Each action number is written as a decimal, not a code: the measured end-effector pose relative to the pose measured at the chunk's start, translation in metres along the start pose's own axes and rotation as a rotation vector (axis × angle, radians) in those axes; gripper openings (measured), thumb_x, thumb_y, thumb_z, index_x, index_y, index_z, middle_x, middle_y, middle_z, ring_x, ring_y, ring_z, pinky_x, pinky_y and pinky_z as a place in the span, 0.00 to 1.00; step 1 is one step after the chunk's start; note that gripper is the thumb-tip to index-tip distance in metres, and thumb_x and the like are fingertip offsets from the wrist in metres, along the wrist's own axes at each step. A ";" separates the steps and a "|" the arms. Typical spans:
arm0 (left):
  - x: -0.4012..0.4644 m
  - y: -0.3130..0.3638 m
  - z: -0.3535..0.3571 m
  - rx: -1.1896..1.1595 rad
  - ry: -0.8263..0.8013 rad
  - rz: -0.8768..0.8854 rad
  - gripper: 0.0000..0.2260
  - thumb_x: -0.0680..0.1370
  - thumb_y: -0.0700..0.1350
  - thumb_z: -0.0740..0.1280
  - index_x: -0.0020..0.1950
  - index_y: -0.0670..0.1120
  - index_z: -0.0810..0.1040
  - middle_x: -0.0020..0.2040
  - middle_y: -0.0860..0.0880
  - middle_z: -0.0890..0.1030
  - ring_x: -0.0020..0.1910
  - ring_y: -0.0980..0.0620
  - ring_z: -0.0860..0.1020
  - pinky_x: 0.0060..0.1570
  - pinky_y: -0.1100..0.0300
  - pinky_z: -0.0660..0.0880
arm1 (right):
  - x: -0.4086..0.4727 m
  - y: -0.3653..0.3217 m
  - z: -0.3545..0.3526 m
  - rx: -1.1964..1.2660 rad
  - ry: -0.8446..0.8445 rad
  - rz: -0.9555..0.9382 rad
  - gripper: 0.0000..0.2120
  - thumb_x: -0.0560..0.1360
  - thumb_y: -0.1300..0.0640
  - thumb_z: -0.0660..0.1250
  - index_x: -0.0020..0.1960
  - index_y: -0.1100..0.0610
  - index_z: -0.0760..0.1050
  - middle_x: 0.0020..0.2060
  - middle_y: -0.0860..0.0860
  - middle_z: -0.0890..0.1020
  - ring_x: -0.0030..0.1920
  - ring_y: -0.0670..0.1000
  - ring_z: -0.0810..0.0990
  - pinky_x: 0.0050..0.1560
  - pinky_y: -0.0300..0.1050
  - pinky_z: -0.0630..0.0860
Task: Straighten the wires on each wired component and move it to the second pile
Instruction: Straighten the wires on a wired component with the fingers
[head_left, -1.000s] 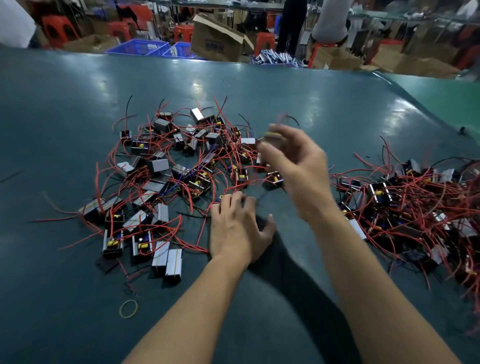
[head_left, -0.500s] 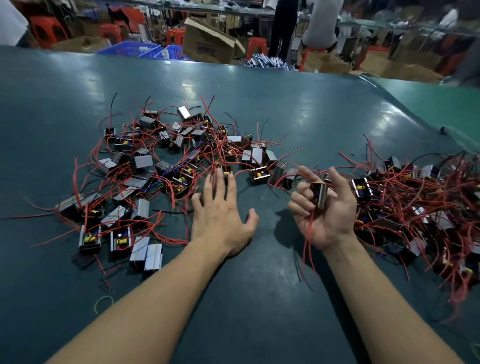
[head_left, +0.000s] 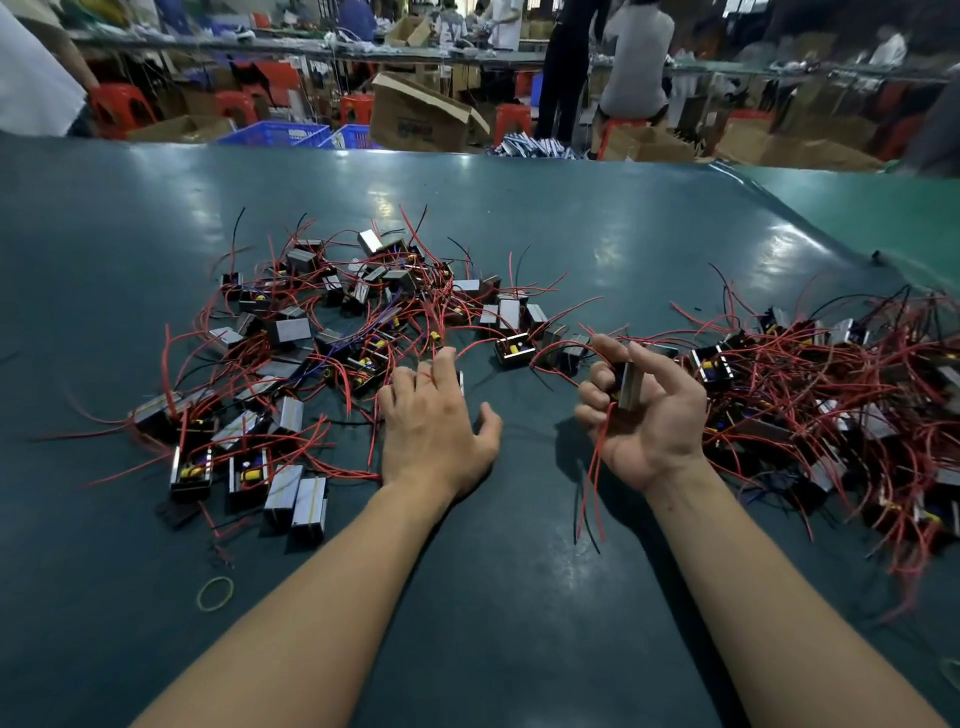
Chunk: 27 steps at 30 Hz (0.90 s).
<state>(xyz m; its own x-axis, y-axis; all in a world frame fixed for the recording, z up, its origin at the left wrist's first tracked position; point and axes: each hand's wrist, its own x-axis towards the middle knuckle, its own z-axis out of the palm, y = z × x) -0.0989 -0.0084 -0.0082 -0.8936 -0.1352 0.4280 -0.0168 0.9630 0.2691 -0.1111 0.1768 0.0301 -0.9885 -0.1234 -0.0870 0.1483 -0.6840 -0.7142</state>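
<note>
Table (head_left: 519, 597): dark teal, glossy w/ pale light patches. Left pile (head_left: 322, 353): grey and black blocks, yellow bits, wires mostly red, a few black, some blue/purple. Right pile (head_left: 841, 395): same colours, red dominant. Held component (head_left: 627, 385): silver-grey w/ black, red and black wires. Rubber band (head_left: 215, 593): yellow.

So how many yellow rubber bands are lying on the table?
1 for sure: a rubber band near the left forearm. A yellowish loop at the right edge may be another; wires could hide more.

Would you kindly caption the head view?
Right hand grips a wired component; left hand rests beside the left pile.
</note>
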 end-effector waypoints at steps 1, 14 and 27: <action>-0.001 0.001 -0.001 -0.023 0.008 0.004 0.26 0.73 0.54 0.64 0.67 0.43 0.67 0.51 0.42 0.79 0.53 0.40 0.72 0.56 0.47 0.66 | 0.000 0.000 -0.001 0.003 0.004 -0.005 0.13 0.70 0.51 0.62 0.47 0.59 0.79 0.30 0.51 0.69 0.28 0.49 0.65 0.27 0.38 0.61; -0.009 -0.002 -0.013 -0.489 0.000 0.252 0.43 0.67 0.56 0.77 0.76 0.52 0.58 0.62 0.50 0.70 0.50 0.50 0.76 0.52 0.48 0.78 | 0.004 0.000 -0.002 -0.138 -0.010 -0.019 0.09 0.79 0.52 0.61 0.53 0.56 0.76 0.36 0.50 0.76 0.33 0.48 0.72 0.32 0.39 0.70; -0.006 0.001 -0.012 0.009 0.080 -0.244 0.22 0.79 0.62 0.58 0.51 0.42 0.74 0.46 0.41 0.81 0.47 0.39 0.78 0.48 0.48 0.70 | 0.004 0.005 0.008 -0.099 -0.030 0.046 0.10 0.70 0.56 0.70 0.48 0.60 0.76 0.31 0.52 0.77 0.34 0.52 0.78 0.40 0.47 0.81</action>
<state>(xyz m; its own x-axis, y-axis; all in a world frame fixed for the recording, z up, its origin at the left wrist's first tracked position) -0.0883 -0.0092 0.0000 -0.8239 -0.3820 0.4186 -0.2325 0.9014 0.3652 -0.1145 0.1674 0.0318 -0.9793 -0.1753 -0.1016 0.1884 -0.6028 -0.7753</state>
